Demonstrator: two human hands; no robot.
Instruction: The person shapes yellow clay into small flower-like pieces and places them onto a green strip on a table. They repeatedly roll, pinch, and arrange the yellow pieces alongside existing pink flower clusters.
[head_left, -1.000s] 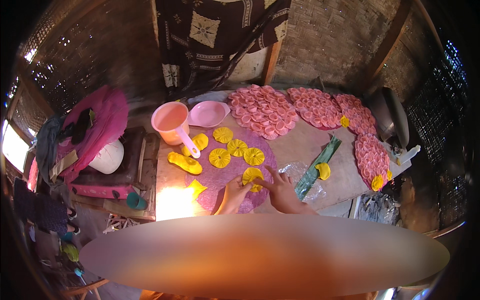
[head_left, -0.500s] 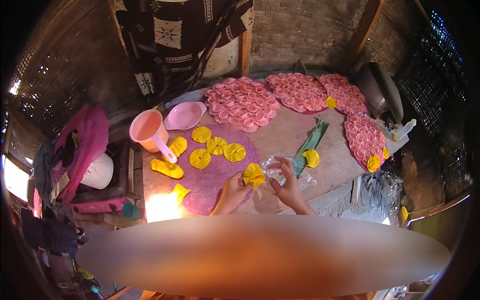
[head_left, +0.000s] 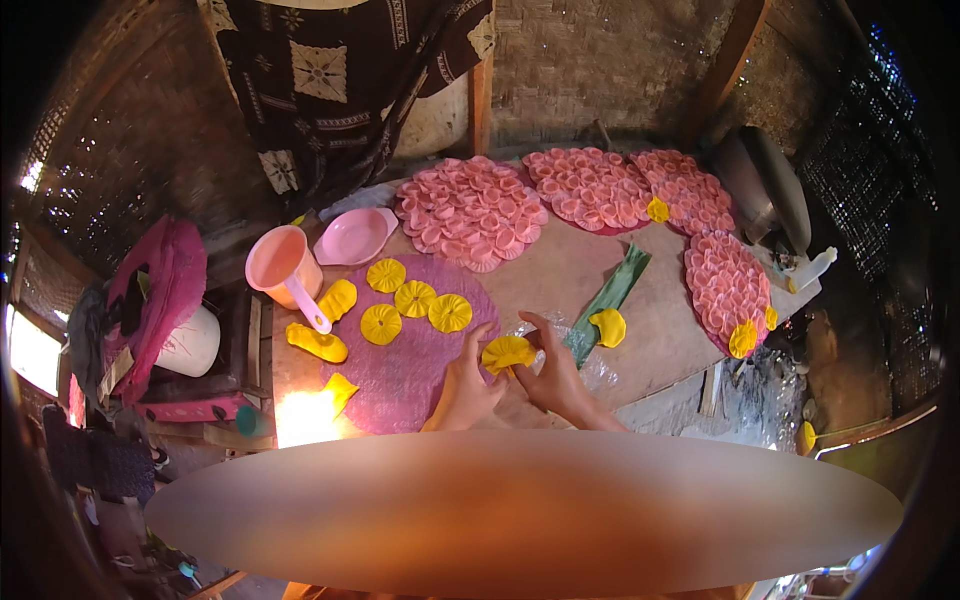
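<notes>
Between my hands, above the table's near edge, is a yellow dough piece with a pleated rim. My left hand pinches its left side, and my right hand has its fingers curled round the right side. Several flat pleated yellow dough rounds lie on a round purple mat left of my hands. Two yellow dough lumps rest by the mat's left edge. To the right, a smaller dough lump sits on a green leaf strip, beside crumpled clear plastic.
A pink dipper and a pink bowl stand at the back left. Round mats covered with pink shaped pieces line the table's far and right sides. A dark pan leans at the back right. A small bottle lies near the right corner.
My right hand has moved in and closed on the dough piece, which has tipped so its pleated rim faces up. The whole view has shifted slightly.
</notes>
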